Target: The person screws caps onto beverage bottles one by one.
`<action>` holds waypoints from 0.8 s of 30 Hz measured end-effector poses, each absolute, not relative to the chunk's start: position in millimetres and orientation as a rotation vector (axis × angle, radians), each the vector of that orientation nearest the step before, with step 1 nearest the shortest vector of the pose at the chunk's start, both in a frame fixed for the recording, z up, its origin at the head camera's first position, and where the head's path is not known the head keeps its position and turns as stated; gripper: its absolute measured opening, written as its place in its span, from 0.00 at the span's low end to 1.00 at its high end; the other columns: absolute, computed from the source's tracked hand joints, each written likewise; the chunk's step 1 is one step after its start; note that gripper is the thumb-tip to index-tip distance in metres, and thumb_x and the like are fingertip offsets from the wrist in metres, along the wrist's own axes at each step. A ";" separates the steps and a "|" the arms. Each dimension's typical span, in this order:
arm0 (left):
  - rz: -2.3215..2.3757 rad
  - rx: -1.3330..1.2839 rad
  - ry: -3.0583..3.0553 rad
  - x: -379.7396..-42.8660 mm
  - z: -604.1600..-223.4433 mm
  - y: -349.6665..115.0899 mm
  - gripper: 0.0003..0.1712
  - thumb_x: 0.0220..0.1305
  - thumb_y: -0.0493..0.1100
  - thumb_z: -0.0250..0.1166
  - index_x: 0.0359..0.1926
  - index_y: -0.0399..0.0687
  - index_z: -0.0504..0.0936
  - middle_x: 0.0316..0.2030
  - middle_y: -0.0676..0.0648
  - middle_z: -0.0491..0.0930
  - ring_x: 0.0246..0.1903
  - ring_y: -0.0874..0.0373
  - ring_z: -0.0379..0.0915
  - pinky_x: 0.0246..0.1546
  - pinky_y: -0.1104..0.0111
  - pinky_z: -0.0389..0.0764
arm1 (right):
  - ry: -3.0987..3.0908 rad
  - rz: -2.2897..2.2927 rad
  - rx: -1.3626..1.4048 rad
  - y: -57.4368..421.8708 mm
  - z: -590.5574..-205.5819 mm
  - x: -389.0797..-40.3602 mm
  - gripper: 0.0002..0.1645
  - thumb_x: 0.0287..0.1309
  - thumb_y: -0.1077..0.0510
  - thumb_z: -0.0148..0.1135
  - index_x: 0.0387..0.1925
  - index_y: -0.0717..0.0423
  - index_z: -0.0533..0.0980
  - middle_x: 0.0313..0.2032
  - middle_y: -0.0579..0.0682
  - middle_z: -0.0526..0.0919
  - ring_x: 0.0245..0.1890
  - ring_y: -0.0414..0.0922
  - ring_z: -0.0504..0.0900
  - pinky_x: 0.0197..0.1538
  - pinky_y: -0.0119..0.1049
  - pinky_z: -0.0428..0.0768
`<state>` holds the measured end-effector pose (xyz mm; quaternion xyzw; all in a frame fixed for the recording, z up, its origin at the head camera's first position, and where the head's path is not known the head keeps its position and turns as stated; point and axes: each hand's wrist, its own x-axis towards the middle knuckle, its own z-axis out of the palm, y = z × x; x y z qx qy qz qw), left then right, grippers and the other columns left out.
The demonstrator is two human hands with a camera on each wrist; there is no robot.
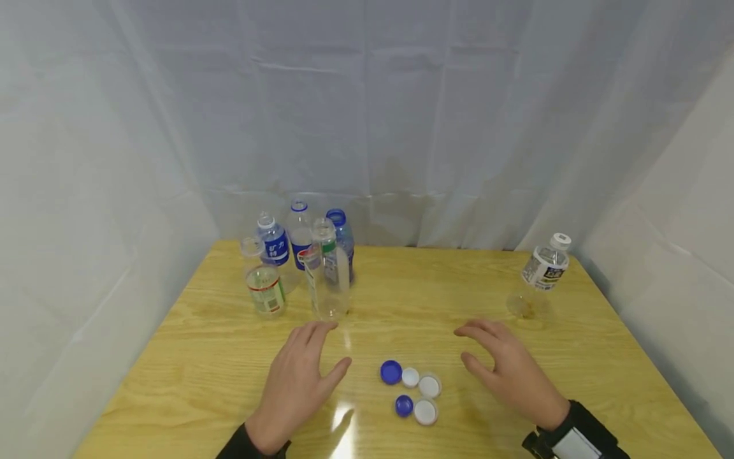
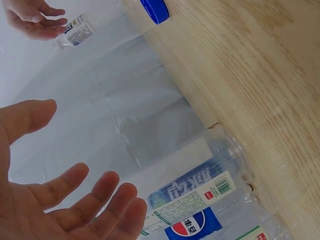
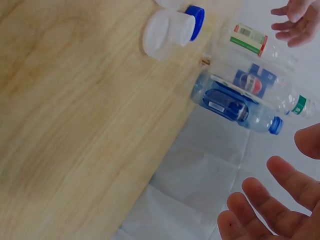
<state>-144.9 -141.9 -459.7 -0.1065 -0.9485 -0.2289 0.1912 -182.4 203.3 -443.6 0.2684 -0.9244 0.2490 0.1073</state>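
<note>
My left hand (image 1: 299, 376) is held over the table with thumb spread from the fingers, just in front of a group of uncapped plastic bottles. Nearest to it stands a tall clear bottle (image 1: 329, 296). The right hand (image 1: 510, 373) hovers on the other side, fingers loosely bent and holding nothing. Between the hands several bottle caps lie together: two blue ones, among them a larger blue cap (image 1: 391, 372), and white ones such as a white cap (image 1: 426, 412). Beyond the right hand stands a clear bottle with a white cap (image 1: 545, 268).
In the left group are a green-labelled clear bottle (image 1: 266, 293), a blue-labelled bottle (image 1: 275, 245), a bottle with a blue neck ring (image 1: 299, 233) and a blue-tinted bottle (image 1: 344, 239). A pale curtain (image 1: 401, 127) encloses the wooden table (image 1: 189, 370) at the back and sides.
</note>
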 end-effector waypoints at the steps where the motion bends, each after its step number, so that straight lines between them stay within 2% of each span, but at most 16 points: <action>1: -0.648 -0.296 -2.661 -145.9 -459.7 -142.5 0.36 0.55 0.56 0.76 0.60 0.44 0.78 0.53 0.44 0.81 0.53 0.49 0.77 0.52 0.54 0.83 | -2.731 0.736 0.783 202.6 -445.8 -181.5 0.19 0.63 0.57 0.68 0.55 0.49 0.80 0.55 0.48 0.80 0.58 0.50 0.78 0.54 0.52 0.82; 9: -0.684 -0.269 -2.572 -160.5 -458.0 -149.7 0.41 0.55 0.52 0.77 0.65 0.42 0.71 0.54 0.40 0.77 0.52 0.45 0.77 0.49 0.52 0.84 | -2.763 0.754 0.765 196.9 -456.3 -178.2 0.19 0.61 0.56 0.69 0.54 0.46 0.80 0.53 0.44 0.81 0.56 0.46 0.79 0.56 0.49 0.83; 17: -0.716 -0.240 -2.476 -184.1 -462.7 -159.2 0.44 0.57 0.48 0.74 0.67 0.34 0.65 0.59 0.33 0.72 0.57 0.39 0.72 0.55 0.47 0.80 | -2.836 0.758 0.730 192.2 -462.3 -175.4 0.19 0.62 0.55 0.69 0.55 0.42 0.80 0.55 0.44 0.80 0.57 0.46 0.78 0.57 0.50 0.82; 24: -0.808 -0.187 -2.432 -206.3 -465.6 -165.8 0.48 0.60 0.48 0.72 0.72 0.34 0.57 0.64 0.32 0.65 0.62 0.39 0.66 0.62 0.46 0.73 | -2.852 0.789 0.715 190.0 -467.8 -174.0 0.20 0.62 0.55 0.69 0.55 0.42 0.80 0.55 0.43 0.79 0.58 0.45 0.77 0.58 0.49 0.81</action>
